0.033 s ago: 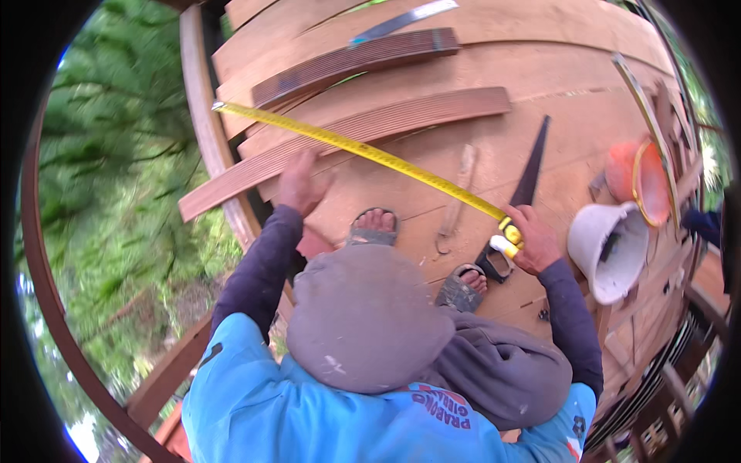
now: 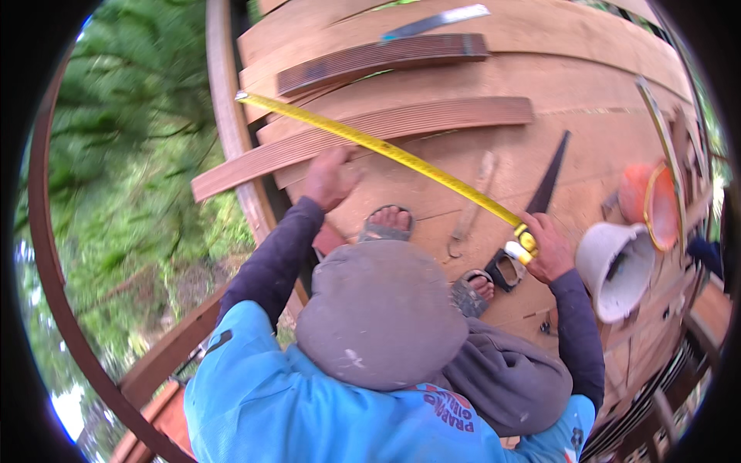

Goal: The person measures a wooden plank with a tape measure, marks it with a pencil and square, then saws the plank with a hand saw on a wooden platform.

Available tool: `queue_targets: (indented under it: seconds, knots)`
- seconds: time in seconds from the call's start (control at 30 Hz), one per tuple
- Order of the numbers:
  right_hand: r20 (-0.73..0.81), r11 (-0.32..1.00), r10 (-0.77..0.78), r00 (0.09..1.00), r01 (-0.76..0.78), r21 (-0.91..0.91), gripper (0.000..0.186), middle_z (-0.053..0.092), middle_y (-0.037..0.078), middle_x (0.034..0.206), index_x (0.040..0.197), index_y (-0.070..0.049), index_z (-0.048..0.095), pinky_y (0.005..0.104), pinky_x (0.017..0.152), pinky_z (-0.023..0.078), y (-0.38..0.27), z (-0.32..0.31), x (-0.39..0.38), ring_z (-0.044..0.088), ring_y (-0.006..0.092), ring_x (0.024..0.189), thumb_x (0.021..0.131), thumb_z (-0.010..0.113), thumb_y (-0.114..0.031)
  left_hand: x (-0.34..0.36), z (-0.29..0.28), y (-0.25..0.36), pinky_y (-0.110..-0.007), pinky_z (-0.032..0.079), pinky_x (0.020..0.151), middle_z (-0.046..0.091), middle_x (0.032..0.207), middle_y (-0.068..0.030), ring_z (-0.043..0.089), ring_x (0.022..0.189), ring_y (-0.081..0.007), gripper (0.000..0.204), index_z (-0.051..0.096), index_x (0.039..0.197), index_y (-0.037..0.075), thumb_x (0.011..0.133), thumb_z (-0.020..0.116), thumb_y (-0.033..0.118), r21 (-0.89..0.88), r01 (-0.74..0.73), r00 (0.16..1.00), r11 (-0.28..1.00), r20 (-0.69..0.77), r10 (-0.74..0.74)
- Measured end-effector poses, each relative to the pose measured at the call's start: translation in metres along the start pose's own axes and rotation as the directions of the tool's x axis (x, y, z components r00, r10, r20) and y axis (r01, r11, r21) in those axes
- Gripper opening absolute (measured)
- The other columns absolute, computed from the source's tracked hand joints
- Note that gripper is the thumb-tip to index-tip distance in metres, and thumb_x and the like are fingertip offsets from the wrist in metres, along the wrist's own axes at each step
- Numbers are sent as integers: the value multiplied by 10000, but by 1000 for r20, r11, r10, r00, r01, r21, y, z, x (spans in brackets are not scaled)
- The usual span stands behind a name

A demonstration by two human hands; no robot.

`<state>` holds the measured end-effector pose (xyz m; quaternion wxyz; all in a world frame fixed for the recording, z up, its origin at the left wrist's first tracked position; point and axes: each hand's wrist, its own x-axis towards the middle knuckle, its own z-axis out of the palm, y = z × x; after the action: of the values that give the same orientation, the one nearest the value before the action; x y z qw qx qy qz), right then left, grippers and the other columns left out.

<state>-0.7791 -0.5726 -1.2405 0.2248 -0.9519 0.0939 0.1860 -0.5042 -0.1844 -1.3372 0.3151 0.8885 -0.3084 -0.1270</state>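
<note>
In my right hand (image 2: 549, 245) is a yellow tape measure (image 2: 526, 242), gripped by its case. Its long yellow blade slants out to the far left, passing over a grooved wooden board (image 2: 432, 118). The blade's hooked tip is by the wooden rail (image 2: 228, 100). My left hand (image 2: 330, 181) is at the near edge of that board, fingers loosely apart; whether they press on the wood is hard to tell. The board's left end sticks out past the rail. Beside my right hand lies a handsaw (image 2: 549, 174), its dark handle (image 2: 505, 270) near my foot.
A second, darker grooved board (image 2: 386, 59) lies farther off, with a metal strip (image 2: 440, 21) beyond it. A hammer-like tool (image 2: 472, 197) lies on the planks. To the right are a whitish bucket (image 2: 594, 266) and an orange container (image 2: 637, 193). Greenery drops away left of the rail.
The whole view has shifted slightly, so everything sits farther right in the picture. Both hands keep their places, with the tape measure still held and its blade still out.
</note>
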Motion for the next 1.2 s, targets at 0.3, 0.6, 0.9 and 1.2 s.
queue_targets:
  seconds: [0.3, 0.6, 0.9, 1.2]
  knots:
    - [69, 944, -261, 963, 269, -192, 655, 603, 137, 1182, 1380, -113, 556, 460, 872, 530, -17, -18, 82, 634, 368, 1079, 824, 826, -332, -49, 37, 38, -438, 570, 803, 721, 998, -164, 711, 918, -343, 442, 671, 1212, 40, 860, 779, 285, -185, 107, 971, 977, 229, -63]
    - [118, 938, -305, 945, 320, -134, 657, 613, 135, 1187, 1383, -164, 565, 465, 891, 530, -69, -13, 128, 621, 357, 1114, 811, 843, -331, -39, 35, 48, -366, 577, 786, 740, 1010, -144, 718, 891, -228, 511, 665, 1247, -21, 966, 726, 402, -556, 433, 901, 709, 287, -326]
    - [157, 948, -282, 947, 300, -106, 650, 605, 123, 1183, 1401, -194, 573, 459, 896, 532, -81, -6, 133, 619, 351, 1093, 831, 830, -371, -21, 58, 49, -309, 581, 638, 736, 793, -111, 682, 640, -171, 448, 725, 940, -9, 1030, 649, 423, -905, 424, 772, 30, 344, -535]
    - [28, 933, -259, 966, 258, -251, 665, 602, 98, 1217, 1425, -246, 573, 445, 971, 497, -85, -16, 181, 597, 322, 1129, 823, 838, -346, -6, 19, -33, -335, 556, 547, 666, 714, -62, 623, 555, -179, 278, 588, 988, 66, 1048, 634, 334, -976, 213, 546, -44, 156, -823]
